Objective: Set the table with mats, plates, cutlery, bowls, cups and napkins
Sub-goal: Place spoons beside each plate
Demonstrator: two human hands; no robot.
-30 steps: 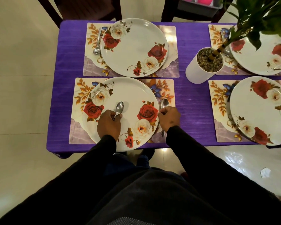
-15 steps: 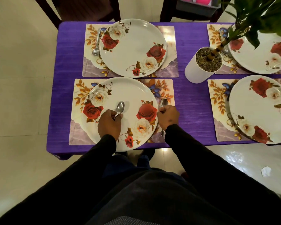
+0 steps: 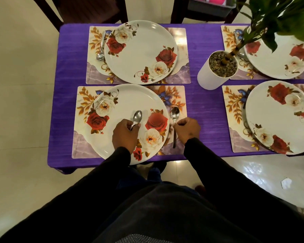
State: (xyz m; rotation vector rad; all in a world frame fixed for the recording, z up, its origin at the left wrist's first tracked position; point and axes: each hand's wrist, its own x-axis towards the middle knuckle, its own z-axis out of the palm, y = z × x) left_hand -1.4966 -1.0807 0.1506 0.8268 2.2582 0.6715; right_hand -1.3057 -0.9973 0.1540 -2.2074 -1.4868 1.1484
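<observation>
A floral plate [image 3: 128,104] lies on the near-left mat [image 3: 82,141] on the purple table [image 3: 200,106]. My left hand [image 3: 124,135] hovers over that plate and grips a steel spoon [image 3: 136,117], bowl pointing away from me. My right hand [image 3: 188,129] pinches a second spoon [image 3: 175,114] that lies on the mat just right of the plate; its handle end shows below my hand. Three more mats carry floral plates: far left [image 3: 140,50], far right [image 3: 279,55], near right [image 3: 277,118]. A spoon [image 3: 101,48] lies left of the far-left plate.
A white pot [image 3: 211,76] with pebbles and a leafy plant stands at mid-table between the mat pairs. Dark chairs [image 3: 88,9] stand at the far side, one holding a grey tray [image 3: 211,4] with pink things. The near table edge is just behind my wrists.
Both hands stay almost where they were. The right hand's spoon now shows more of its bowl beside the plate rim.
</observation>
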